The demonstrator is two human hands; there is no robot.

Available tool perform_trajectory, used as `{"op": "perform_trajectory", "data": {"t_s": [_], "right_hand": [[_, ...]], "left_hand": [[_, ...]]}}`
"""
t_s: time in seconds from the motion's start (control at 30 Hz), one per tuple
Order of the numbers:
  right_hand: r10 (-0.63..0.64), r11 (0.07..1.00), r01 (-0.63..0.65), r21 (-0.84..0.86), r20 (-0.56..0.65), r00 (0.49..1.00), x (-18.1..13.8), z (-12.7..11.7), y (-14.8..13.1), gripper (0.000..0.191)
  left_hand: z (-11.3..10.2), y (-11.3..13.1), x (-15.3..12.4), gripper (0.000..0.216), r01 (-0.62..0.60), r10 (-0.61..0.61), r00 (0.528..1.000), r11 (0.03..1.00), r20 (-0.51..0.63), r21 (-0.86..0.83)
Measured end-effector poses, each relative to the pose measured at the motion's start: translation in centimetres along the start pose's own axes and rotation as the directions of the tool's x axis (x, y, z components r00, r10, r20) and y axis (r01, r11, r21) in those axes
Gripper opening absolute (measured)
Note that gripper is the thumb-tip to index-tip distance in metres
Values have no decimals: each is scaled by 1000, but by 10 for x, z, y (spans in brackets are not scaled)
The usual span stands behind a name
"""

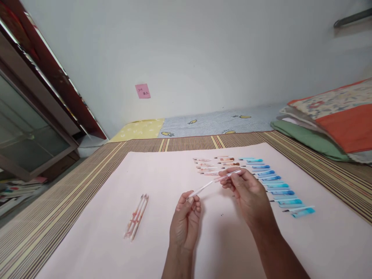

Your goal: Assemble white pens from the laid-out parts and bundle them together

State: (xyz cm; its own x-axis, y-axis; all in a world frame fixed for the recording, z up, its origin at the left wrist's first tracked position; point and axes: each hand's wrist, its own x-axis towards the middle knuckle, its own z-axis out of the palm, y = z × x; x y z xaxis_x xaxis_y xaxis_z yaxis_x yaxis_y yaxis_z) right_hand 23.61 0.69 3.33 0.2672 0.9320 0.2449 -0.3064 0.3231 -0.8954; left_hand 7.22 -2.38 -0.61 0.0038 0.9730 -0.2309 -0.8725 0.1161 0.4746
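Between the thumb and fingers of my left hand is a slim white pen refill, slanting up to the right. My right hand pinches a clear pen barrel with a pinkish pattern. The two pieces meet end to end or nearly so; whether one sits inside the other I cannot tell. Beyond my right hand lie pink-patterned pen parts and brown ones. A slanting row of blue pen barrels with thin, dark-tipped refills runs along the right. Several whole pens lie together at the left.
A large pale pink sheet covers much of the striped mat. Folded bedding is piled at the back right. A pink note is stuck to the wall behind. Small dark specks dot the sheet near my hands.
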Motion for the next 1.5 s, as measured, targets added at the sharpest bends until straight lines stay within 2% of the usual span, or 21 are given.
{"op": "perform_trajectory", "data": {"t_s": [0.3,0.57,0.7,0.93,1.2,1.33,1.5], "right_hand": [[0,998,7,-65,106,994,-2,0,3,26],[111,994,-110,-16,160,981,-10,9,5,26],[120,993,-117,-28,181,976,-16,15,0,23],[150,987,-130,-98,234,961,-16,14,-1,25],[106,991,-80,-104,272,956,-11,9,3,17],[87,992,-48,-119,347,934,-12,9,0,13],[63,994,-28,-108,337,939,-12,10,-2,14]], "left_hand": [[5,1,-4,23,-16,13,998,999,59,43],[15,8,-11,26,-21,14,998,994,65,106],[19,9,-14,26,-33,20,996,989,89,146],[23,9,-16,31,-39,31,998,986,53,165],[23,9,-18,31,-107,96,994,963,57,249],[25,11,-20,29,-59,52,998,975,38,216],[28,12,-21,29,-45,36,998,976,48,211]]}}
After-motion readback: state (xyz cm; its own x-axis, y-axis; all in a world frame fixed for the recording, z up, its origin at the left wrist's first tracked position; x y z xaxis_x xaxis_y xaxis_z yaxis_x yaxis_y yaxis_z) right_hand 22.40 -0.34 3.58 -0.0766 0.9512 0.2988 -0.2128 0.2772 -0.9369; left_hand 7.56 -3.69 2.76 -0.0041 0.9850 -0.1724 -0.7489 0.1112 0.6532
